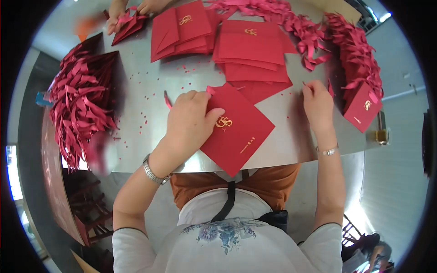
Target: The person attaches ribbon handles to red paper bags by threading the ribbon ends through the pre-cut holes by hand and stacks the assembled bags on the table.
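Observation:
My left hand (190, 119) grips a flat red paper bag (241, 132) with a gold emblem, thumb on its face and fingers at its upper edge. The bag is turned cornerwise, its lowest corner over the table's front edge. A bit of red ribbon (210, 90) shows at its top, and another ribbon end (168, 100) sticks out beside my left fingers. To the right, apart from the bag, my right hand (318, 105) has its fingers pinched together above the table. A tiny dark red tip shows at them, too small to name.
Flat red bags lie in a left stack (182, 32) and a right stack (250, 45). Ribboned bags stand in a left row (84, 100) and a right row (355, 59). Loose ribbons (273, 11) lie at the back. Another person's hands (117, 16) hold a bag at the far left.

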Available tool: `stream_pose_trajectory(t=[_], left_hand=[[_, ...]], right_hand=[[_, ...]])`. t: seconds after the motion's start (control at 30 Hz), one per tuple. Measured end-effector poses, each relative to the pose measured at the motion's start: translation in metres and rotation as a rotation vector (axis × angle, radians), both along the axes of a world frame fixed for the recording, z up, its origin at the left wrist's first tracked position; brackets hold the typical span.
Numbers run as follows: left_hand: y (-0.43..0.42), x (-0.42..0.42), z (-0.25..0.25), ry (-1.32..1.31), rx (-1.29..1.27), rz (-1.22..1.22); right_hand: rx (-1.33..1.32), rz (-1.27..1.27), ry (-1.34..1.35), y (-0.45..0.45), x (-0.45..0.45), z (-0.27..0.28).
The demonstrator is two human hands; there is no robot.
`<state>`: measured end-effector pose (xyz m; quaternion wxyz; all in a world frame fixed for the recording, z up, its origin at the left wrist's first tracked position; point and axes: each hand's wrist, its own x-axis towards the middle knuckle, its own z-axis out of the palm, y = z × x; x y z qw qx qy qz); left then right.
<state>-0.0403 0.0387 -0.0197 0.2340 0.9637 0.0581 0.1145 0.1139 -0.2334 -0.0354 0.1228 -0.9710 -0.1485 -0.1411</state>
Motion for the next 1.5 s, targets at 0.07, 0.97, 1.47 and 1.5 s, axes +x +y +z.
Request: stream_pose_trajectory(t=[0.07, 0.97, 1.47, 1.5], left_hand=[[-0.003, 0.005, 0.0, 0.024, -0.071, 0.014], [-0.013, 0.027, -0.002, 0.035, -0.466, -0.243], [-0.016, 0.016, -0.01, 0.024, -0.409, -0.252], [-0.015, 0.016, -0.01, 0.033, -0.419, -0.268]], right_hand=[[0.474, -0.024, 0.228, 0.007, -0.026, 0.022], [0.32, 0.369, 0.237, 0.103, -0.083, 0.023], [0.377, 0.437, 0.288, 0.104, -0.085, 0.02], [0.353, 0.507, 0.307, 0.102, -0.083, 0.019]])
